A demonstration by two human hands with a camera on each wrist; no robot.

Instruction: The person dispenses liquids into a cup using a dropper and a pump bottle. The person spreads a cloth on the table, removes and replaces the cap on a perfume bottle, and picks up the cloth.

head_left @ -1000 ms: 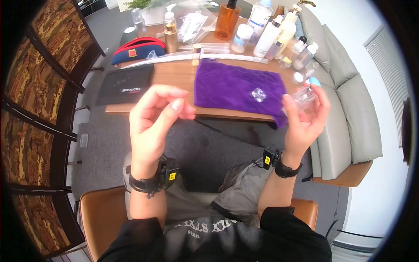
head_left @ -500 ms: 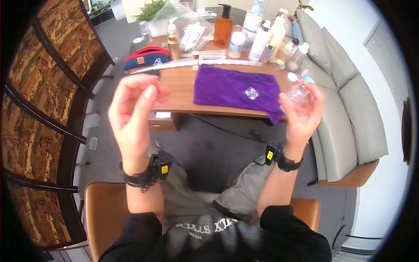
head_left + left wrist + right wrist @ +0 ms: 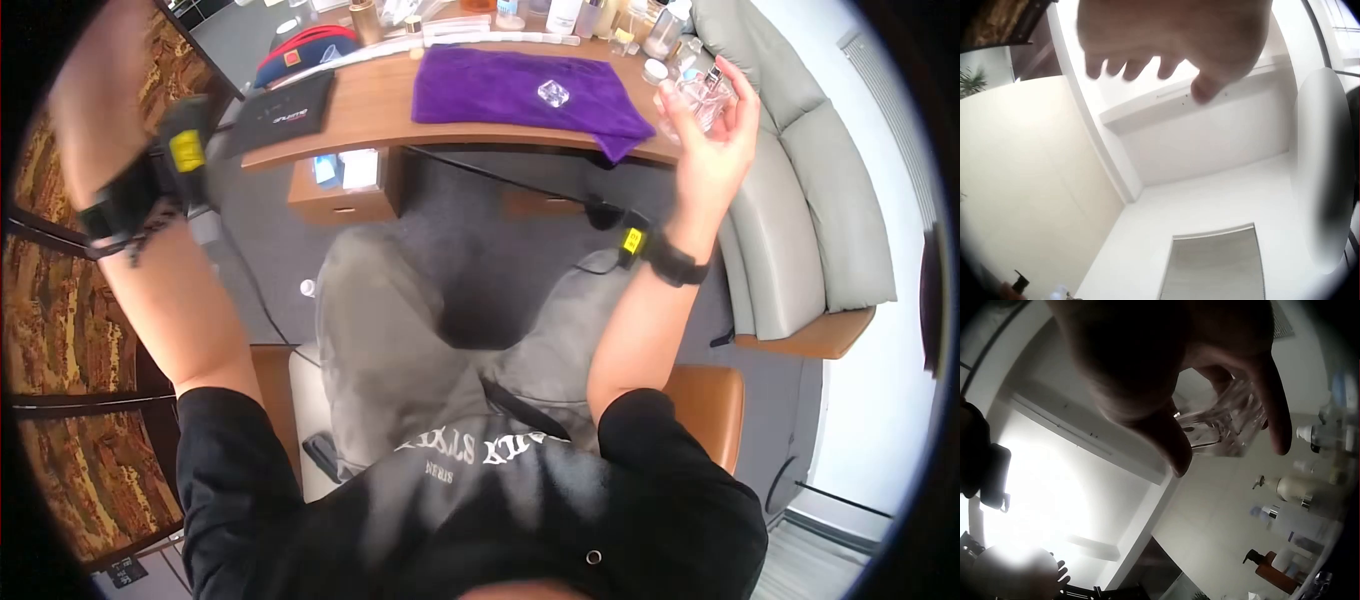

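Observation:
My right hand (image 3: 715, 150) holds a clear faceted glass bottle (image 3: 705, 98) between thumb and fingers, above the table's right end. The right wrist view shows the same glass bottle (image 3: 1232, 422) pinched by the right hand (image 3: 1166, 375). Raised at the far upper left, my left hand (image 3: 105, 60) is blurred; in the left wrist view the left hand (image 3: 1172, 31) has its fingers apart, holding nothing. A clear faceted piece (image 3: 552, 94) lies on the purple cloth (image 3: 480, 90).
Along the table's back stand a gold bottle (image 3: 366, 22), a white bottle (image 3: 563, 15) and several others. A black pouch (image 3: 285, 112) lies on the left by a blue-and-red case (image 3: 305, 55). A grey sofa (image 3: 780, 200) stands at the right.
My left hand has swung up and out to the far left, away from the table. The right hand still holds the glass bottle. The head view has tilted downward.

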